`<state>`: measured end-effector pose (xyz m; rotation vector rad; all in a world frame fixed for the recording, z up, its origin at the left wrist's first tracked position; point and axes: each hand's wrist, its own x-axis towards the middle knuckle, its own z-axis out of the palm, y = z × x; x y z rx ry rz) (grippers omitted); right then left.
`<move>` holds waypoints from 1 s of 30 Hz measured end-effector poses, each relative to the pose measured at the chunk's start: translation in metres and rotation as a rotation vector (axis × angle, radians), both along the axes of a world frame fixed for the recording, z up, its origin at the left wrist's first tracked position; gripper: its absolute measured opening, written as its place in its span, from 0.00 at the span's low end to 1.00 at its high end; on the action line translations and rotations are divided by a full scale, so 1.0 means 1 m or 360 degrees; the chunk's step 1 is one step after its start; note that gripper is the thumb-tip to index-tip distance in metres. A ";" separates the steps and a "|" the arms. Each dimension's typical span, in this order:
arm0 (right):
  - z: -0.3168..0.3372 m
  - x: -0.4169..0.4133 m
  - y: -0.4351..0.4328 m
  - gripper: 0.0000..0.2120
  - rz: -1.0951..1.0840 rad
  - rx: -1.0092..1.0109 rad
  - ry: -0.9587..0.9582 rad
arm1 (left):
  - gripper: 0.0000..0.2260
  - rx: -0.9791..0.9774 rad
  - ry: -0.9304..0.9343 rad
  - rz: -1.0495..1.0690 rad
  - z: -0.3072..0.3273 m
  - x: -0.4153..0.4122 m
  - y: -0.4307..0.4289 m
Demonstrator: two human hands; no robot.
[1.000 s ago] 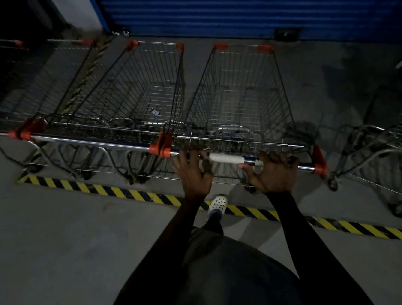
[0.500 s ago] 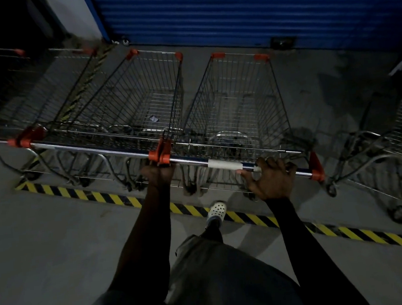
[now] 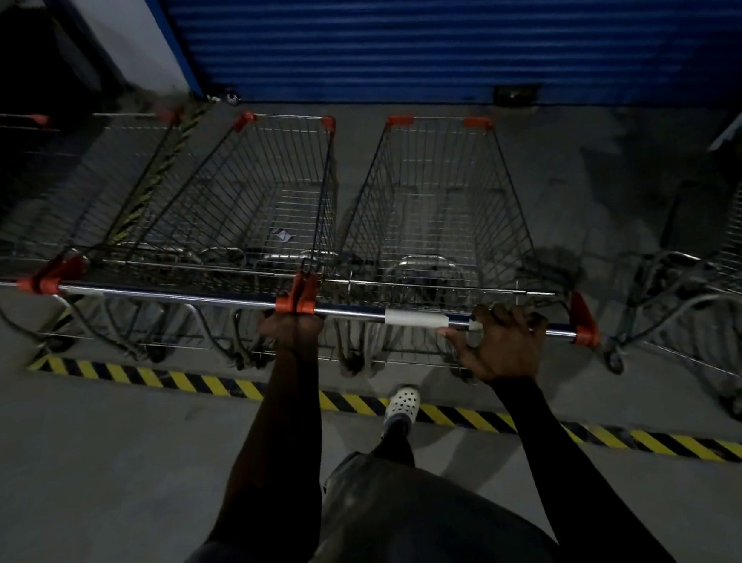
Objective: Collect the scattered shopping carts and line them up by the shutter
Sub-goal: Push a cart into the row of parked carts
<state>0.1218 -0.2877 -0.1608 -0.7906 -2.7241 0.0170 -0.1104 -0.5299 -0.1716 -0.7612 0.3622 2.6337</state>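
Observation:
Three wire shopping carts with orange corner caps stand side by side, noses toward the blue shutter (image 3: 451, 30). The right cart (image 3: 439, 213) is straight ahead of me. My right hand (image 3: 505, 344) grips its chrome handle bar (image 3: 412, 320) near the right orange end cap. My left hand (image 3: 292, 329) grips the bar at the orange caps (image 3: 296, 297) where this cart's handle meets that of the middle cart (image 3: 261, 210). The left cart (image 3: 100, 191) lies in deep shadow.
A fourth cart (image 3: 728, 279) stands apart at the right edge, angled differently. A yellow-black hazard stripe (image 3: 217, 382) runs across the concrete floor under the handles. My white clog (image 3: 402, 405) steps on it. A white wall post (image 3: 129, 47) borders the shutter's left side.
My left hand slid left along the bar from beside the white label to the orange caps. The carts rolled a little closer to the shutter. My right hand kept its grip.

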 end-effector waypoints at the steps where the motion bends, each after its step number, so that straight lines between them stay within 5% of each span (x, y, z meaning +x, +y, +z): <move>1: -0.001 -0.001 -0.001 0.35 -0.0012 -0.0003 -0.0007 | 0.39 -0.0073 -0.0057 -0.0020 -0.004 -0.002 -0.002; 5: -0.003 0.001 0.001 0.34 0.0010 -0.0018 0.0034 | 0.32 -0.0658 0.0042 0.0162 -0.003 0.013 0.010; 8: -0.002 0.001 0.001 0.35 -0.0002 0.0009 0.0014 | 0.28 -0.1947 0.0170 0.0353 -0.002 0.073 0.035; 10: -0.002 0.000 0.000 0.35 -0.0013 0.0030 0.0001 | 0.20 -0.2582 0.1106 0.0368 0.011 0.119 0.051; 12: -0.006 -0.001 0.001 0.33 0.0002 0.0055 0.0035 | 0.12 -0.2953 0.1901 -0.0068 0.019 0.148 0.059; 16: -0.009 -0.001 0.002 0.32 0.0016 0.0053 0.0078 | 0.13 -0.3016 0.2365 -0.0445 0.019 0.158 0.069; 30: -0.009 0.000 0.000 0.33 -0.0006 0.0029 0.0182 | 0.06 -0.3071 0.2261 -0.0355 0.022 0.152 0.075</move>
